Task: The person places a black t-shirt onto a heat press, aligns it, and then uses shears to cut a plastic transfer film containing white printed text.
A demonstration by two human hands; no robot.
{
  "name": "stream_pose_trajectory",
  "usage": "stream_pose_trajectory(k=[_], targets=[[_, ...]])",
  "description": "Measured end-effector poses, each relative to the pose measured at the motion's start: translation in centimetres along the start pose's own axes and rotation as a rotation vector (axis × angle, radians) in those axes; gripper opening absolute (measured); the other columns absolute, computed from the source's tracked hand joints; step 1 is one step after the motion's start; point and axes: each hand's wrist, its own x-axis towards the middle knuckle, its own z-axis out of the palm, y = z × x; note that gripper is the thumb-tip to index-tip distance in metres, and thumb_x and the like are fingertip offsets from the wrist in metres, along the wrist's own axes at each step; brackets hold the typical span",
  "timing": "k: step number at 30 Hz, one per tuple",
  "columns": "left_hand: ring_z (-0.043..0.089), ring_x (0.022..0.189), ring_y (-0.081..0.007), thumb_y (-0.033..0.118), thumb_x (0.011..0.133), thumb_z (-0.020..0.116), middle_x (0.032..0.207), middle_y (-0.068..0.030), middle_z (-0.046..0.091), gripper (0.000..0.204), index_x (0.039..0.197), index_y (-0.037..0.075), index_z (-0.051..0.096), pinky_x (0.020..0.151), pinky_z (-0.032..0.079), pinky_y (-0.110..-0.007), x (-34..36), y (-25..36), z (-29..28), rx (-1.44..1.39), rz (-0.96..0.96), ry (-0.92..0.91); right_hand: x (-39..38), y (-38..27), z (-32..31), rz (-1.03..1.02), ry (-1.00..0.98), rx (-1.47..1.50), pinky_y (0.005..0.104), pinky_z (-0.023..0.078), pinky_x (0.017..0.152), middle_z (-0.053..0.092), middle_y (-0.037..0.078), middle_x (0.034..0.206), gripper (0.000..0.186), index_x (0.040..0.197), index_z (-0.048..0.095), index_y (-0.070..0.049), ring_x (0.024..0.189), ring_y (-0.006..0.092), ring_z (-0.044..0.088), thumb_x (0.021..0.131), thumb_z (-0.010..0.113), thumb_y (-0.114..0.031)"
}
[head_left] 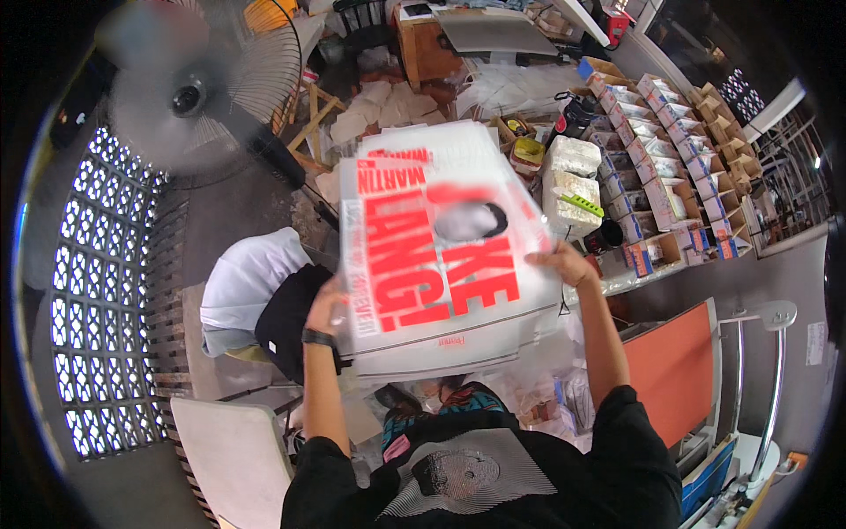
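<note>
A stack of translucent white plastic sheets point(397, 348) with big red lettering and a grey round picture is held up in front of me, slightly blurred. My left hand point(328, 307) grips its left edge, thumb on top and the other fingers mostly hidden under it. At the right edge my right hand point(567, 264) closes on the same sheets, its fingers partly hidden as well. Behind the held sheets, more pale sheets point(458, 137) with similar red print lie on the table, partly covered.
A large fan point(187, 99) stands at the far left. White and black cloths point(256, 286) drape over a seat beside my left arm. Rows of small boxes point(656, 167), white blocks point(571, 189) with a green cutter point(582, 205), and a dark bottle point(575, 115) occupy the right.
</note>
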Motion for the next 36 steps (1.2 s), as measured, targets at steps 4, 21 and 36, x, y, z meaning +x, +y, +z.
stream_pose_trajectory(k=[4,21,36], targets=[[0.062,0.109,-0.0173,0.017,0.092,0.064,0.121,-0.0080,0.066,0.050,0.138,0.002,0.051,0.097,0.046,-0.030,1.3,-13.0,-0.6,0.193,-0.265,0.155,4.4,12.5,-5.7,0.263,0.090,-0.193,0.0232,0.030,0.046,0.063,-0.005,0.079,0.030,0.105,0.067,-0.005,0.052,0.0048,0.043,0.081,0.077,-0.020],[0.061,0.109,-0.0176,0.018,0.091,0.066,0.124,-0.0086,0.064,0.054,0.138,-0.002,0.050,0.097,0.045,-0.031,-4.9,-12.7,-1.3,0.028,-0.287,0.109,-2.9,12.6,-6.6,0.371,0.058,-0.357,0.0282,0.048,0.064,0.060,-0.003,0.084,0.022,0.099,0.062,-0.008,0.071,0.0093,0.057,0.089,0.072,-0.025],[0.062,0.114,-0.0331,0.022,0.095,0.055,0.123,-0.0195,0.064,0.038,0.125,-0.002,0.057,0.095,0.052,-0.049,-9.9,-16.7,1.1,-0.433,-0.498,0.197,-9.8,21.5,-6.1,0.494,0.397,0.090,0.0387,0.054,0.081,0.064,0.013,0.119,0.051,0.128,0.058,-0.005,0.103,0.0259,0.062,0.091,0.062,-0.039]])
